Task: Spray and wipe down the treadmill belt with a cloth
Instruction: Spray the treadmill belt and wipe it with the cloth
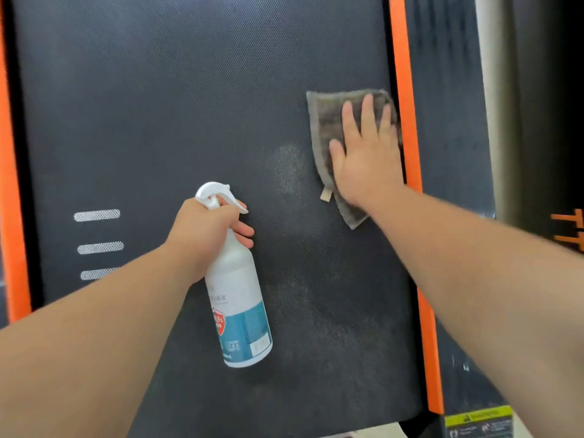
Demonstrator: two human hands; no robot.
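Grey, grimy cloth (pixel 325 121) lies flat on the dark treadmill belt (pixel 158 105), right up beside the orange side rail (pixel 407 121) at the belt's right edge. My right grip (pixel 366 156) presses down on it, palm flat and fingers straight and a little spread (nothing pinched, only flat pressure). My left grip (pixel 202 229) is clenched round the neck of the white spray bottle (pixel 237 298), fingers wrapped just under the trigger head, nozzle pointing right. The bottle is held over the middle of the belt, its blue-labelled base toward me. I cannot tell whether a finger is squeezing the trigger. A pale hazy patch (pixel 284 165) shows on the belt just left of the cloth, and three white stripes (pixel 98 215) mark the belt's left side.
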